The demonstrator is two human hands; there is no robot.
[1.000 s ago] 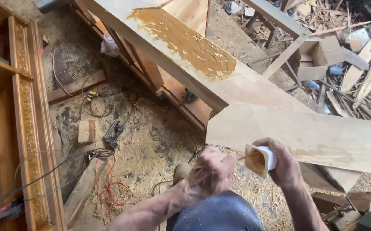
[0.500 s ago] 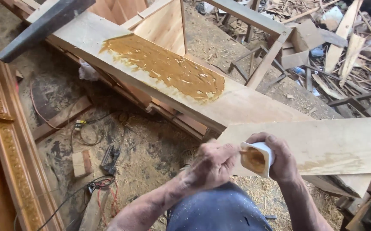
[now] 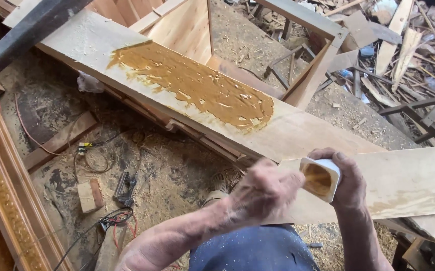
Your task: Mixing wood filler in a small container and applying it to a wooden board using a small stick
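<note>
sawdust floor below; right hand (image 3: 350, 183) grips white cup (image 3: 321, 176) of brown glue, left hand (image 3: 267, 193) fingers pinched at its mouth.

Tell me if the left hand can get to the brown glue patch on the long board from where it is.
Probably yes. The left hand is at the white cup held by the right hand, and the glue patch lies on the board just beyond it. Nothing stands between them; it looks like a forward reach.

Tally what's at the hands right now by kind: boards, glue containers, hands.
Pale wooden boards: 2, glue-smeared board and bare board
White container of brown glue: 1
Hands: 2, left hand and right hand
Total: 5
</note>
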